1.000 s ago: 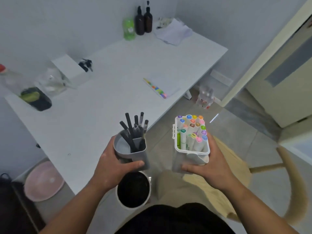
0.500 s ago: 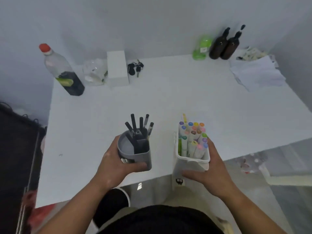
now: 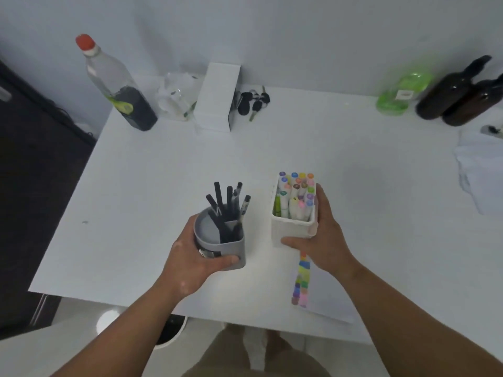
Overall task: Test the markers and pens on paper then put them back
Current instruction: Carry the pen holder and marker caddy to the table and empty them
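Wrapping its fingers [image 3: 226, 260] round the grey pen cup [image 3: 221, 242], the left hand [image 3: 190, 263] holds it over the bench [image 3: 136, 186]; the right hand [image 3: 325, 240] grips the white marker box [image 3: 292, 229] beside it. Both look light, stiff, top-heavy: hold low, upright.

Hands [image 3: 190, 257] grip pen cup [image 3: 220, 240], marker box [image 3: 292, 229].
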Demonstrator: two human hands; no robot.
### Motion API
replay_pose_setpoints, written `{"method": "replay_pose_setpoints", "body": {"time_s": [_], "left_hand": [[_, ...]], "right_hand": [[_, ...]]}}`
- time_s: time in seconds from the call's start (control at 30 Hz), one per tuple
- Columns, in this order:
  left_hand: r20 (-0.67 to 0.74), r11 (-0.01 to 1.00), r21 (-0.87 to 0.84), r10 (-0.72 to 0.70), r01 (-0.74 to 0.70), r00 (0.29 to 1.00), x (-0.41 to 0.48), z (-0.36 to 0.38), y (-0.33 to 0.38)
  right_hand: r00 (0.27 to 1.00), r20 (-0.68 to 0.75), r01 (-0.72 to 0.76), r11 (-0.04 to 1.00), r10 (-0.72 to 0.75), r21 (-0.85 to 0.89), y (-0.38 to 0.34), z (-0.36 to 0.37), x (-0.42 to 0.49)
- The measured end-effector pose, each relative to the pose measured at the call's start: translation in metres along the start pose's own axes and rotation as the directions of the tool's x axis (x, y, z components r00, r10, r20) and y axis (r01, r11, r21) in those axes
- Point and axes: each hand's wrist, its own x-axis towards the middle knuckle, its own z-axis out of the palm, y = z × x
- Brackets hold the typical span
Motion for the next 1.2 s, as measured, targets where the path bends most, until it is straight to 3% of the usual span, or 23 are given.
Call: {"method": "replay_pose_setpoints", "body": {"time_s": [0.4, 0.67, 0.93, 1.03, 1.13, 1.2], "left_hand": [[0.084, 0.991, 0.057, 0.114, -0.119, 0.990, 0.054, 0.001, -0.037], [0.032, 0.917, 0.180, 0.355, -0.355, 0.934, 0.104, -0.007, -0.046], [0.019, 0.832, 0.288, 0.491, -0.475, 0.871, 0.107, 0.009, -0.066], [0.044, 0.813, 0.358, 0.477, -0.460, 0.878, 0.087, 0.010, -0.068], [0.117, 0.701, 0.534, 0.493, -0.474, 0.862, 0.060, 0.008, -0.062], [0.196, 0.503, 0.703, 0.544, -0.504, 0.816, 0.046, 0.008, -0.054]], "right_hand": [[0.982, -0.108, 0.147, 0.987, -0.154, -0.068, 0.032, 0.019, 0.118], [0.945, -0.183, 0.261, 0.963, -0.270, -0.072, 0.046, 0.010, 0.171], [0.937, -0.241, 0.196, 0.952, -0.253, -0.237, 0.056, -0.005, 0.135], [0.939, -0.223, 0.222, 0.956, -0.263, -0.193, 0.065, 0.000, 0.079], [0.956, -0.031, 0.287, 0.951, -0.292, -0.113, 0.068, 0.026, 0.018], [0.945, 0.034, 0.326, 0.935, -0.324, -0.141, 0.065, 0.048, -0.009]]}}
